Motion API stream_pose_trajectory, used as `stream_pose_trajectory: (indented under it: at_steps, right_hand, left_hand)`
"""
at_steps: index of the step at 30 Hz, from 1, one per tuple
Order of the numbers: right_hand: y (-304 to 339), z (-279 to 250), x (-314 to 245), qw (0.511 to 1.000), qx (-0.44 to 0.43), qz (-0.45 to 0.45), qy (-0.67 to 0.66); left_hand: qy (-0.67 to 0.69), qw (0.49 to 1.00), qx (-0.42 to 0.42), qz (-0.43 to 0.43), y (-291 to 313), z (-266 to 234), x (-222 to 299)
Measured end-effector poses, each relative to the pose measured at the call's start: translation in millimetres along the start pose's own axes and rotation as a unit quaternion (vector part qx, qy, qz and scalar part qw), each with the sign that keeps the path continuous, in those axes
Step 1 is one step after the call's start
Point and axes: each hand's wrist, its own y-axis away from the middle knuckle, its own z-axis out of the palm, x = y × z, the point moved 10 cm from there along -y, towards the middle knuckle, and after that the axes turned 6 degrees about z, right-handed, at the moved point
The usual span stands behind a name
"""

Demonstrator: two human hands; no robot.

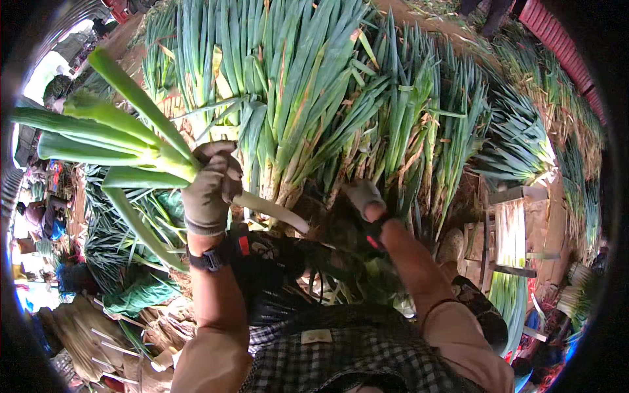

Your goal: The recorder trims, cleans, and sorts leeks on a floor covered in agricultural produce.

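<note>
My left hand, in a grey-brown glove, is closed around a long green onion. Its broad green leaves fan out to the left, and its pale stem slants down to the right toward the roots. My right hand, gloved as well, reaches to the stem bases below a thick row of upright long green onions. Its fingers are blurred among the dark stems, so I cannot tell whether they grip anything. Black straps circle both wrists.
On the right, a bundle of trimmed onions lies in a wooden frame. More onions lie beyond it. Green netting and brown sacking lie at the lower left. People sit at the far left.
</note>
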Motion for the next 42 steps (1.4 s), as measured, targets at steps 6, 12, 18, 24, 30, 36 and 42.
stream_pose_trajectory:
  at_steps: [6, 12, 18, 24, 30, 36, 42]
  right_hand:
    - [-6.5, 21.0, -41.3, 0.886, 0.014, -0.079, 0.457]
    - [17.7, -46.0, -121.2, 0.932, -0.119, 0.078, -0.334]
    - [130.2, -94.0, -180.7, 0.983, 0.109, -0.103, -0.107]
    - [260.2, -76.1, -197.9, 0.968, 0.105, -0.222, -0.043]
    - [299.2, -32.9, -162.0, 0.964, 0.008, -0.248, 0.092]
    - [279.4, -67.8, -144.5, 0.955, 0.161, -0.221, 0.120]
    - [264.8, -89.3, -135.3, 0.956, 0.241, -0.165, 0.022]
  left_hand:
    - [-0.007, 0.998, 0.034, -0.043, -1.5, -3.7, -5.1]
    - [0.017, 1.000, 0.009, -0.007, 5.6, 4.7, -8.7]
    - [-0.002, 1.000, 0.013, -0.014, 8.8, 18.5, -15.4]
    - [0.014, 0.997, -0.066, -0.041, 39.5, 86.3, -63.2]
    - [0.143, 0.974, -0.173, -0.039, 74.1, 175.0, -114.5]
    - [0.099, 0.955, -0.196, -0.199, 103.0, 198.6, -104.2]
    - [0.038, 0.987, -0.133, -0.083, 75.0, 182.0, -99.6]
